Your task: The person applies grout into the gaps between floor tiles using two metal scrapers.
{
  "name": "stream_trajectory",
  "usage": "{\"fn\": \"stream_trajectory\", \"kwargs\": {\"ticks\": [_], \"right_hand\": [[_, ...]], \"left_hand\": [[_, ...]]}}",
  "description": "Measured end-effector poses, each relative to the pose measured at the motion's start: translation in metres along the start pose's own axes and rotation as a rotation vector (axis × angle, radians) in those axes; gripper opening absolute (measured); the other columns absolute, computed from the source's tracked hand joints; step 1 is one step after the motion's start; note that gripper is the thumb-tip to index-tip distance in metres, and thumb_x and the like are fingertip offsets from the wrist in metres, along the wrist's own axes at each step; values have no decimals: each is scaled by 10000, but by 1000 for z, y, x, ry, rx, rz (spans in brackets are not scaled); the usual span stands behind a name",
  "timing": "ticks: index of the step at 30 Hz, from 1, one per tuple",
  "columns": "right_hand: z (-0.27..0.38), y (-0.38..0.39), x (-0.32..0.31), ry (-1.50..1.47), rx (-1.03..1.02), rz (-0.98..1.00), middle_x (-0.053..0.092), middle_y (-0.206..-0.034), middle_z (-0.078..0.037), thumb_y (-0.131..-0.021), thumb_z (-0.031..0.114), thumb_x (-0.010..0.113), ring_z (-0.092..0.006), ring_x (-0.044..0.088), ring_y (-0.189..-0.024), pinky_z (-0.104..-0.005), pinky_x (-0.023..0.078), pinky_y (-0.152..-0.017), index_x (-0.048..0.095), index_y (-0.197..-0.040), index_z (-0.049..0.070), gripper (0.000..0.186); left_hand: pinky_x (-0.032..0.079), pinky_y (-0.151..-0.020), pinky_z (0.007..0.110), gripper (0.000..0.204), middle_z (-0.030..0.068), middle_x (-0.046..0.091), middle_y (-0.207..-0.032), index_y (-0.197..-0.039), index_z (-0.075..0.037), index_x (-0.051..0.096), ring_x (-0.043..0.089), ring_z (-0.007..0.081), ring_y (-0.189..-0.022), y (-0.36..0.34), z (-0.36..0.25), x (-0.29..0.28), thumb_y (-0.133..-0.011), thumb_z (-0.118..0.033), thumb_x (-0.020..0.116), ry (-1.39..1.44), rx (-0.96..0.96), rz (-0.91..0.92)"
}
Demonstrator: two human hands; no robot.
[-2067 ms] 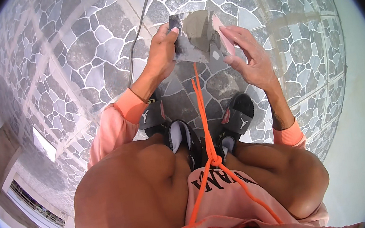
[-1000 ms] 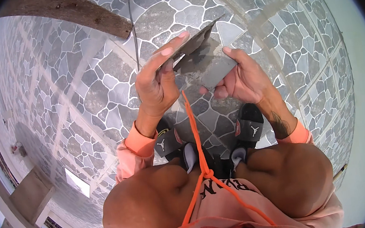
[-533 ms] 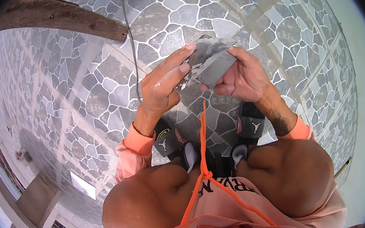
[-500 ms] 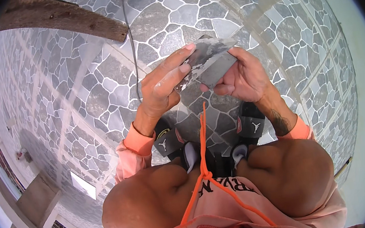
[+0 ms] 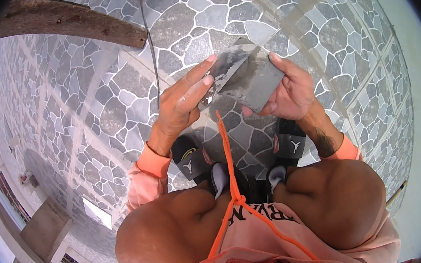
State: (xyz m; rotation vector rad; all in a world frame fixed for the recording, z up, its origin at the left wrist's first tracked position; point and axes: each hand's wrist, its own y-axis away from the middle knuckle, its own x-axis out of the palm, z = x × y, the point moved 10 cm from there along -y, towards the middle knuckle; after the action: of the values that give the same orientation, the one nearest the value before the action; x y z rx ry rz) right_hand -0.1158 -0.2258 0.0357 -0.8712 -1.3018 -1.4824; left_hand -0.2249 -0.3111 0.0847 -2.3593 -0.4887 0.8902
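One head-worn fisheye view looks steeply down from above the person's knees onto a stone-patterned floor (image 5: 115, 111), close over the hands. Its rim bends the floor's joints, and a wooden beam (image 5: 66, 23) crosses beyond the floor's upper left.

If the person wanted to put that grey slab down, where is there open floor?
Bare stone-patterned paving lies left of the left hand, below the brown wooden plank. More lies beyond the flat grey slab. It is crowded beneath the right hand: black sandals and knees fill it.
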Motion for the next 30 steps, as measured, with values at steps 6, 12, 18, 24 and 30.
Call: {"fn": "stream_trajectory", "kwargs": {"ticks": [6,12,18,24,30], "right_hand": [[4,7,-22,-13,-1,30,521,-1333,-218,-1003,452,312,-446,641,-910,-278,390,-464,363,-1434,51,591],[19,19,-39,-23,-91,-237,492,-1337,-243,-1013,435,269,-452,612,-870,-294,385,-441,337,-1445,45,586],[45,47,-40,166,-164,110,476,-1346,-259,-1029,423,247,-464,567,-982,-290,420,-503,277,-1471,39,586],[51,61,-66,183,-190,16,466,-1366,-269,-1036,402,261,-415,593,-1001,-344,472,-569,282,-1465,14,579],[53,61,-90,171,-161,-42,505,-1317,-274,-1037,396,279,-428,629,-911,-367,490,-592,298,-1443,-6,572]], "left_hand": [[589,-800,358,676,186,602,-1275,-1278,-150,502,647,364,-1074,6,4,1,-690,174,586,-45,-2,30],[579,-762,387,499,197,637,-1194,-1235,-143,541,677,338,-983,21,17,10,-800,100,567,-316,-52,284],[423,-570,252,280,39,596,-703,-1195,-17,534,507,93,-586,100,109,10,-942,-127,582,40,-824,11],[364,-531,219,278,-35,557,-666,-1176,-28,549,428,29,-595,139,157,23,-930,-138,621,198,-1032,64],[331,-513,222,245,-37,561,-677,-1185,-35,548,392,28,-579,143,150,19,-964,-139,572,203,-1002,100]]}}
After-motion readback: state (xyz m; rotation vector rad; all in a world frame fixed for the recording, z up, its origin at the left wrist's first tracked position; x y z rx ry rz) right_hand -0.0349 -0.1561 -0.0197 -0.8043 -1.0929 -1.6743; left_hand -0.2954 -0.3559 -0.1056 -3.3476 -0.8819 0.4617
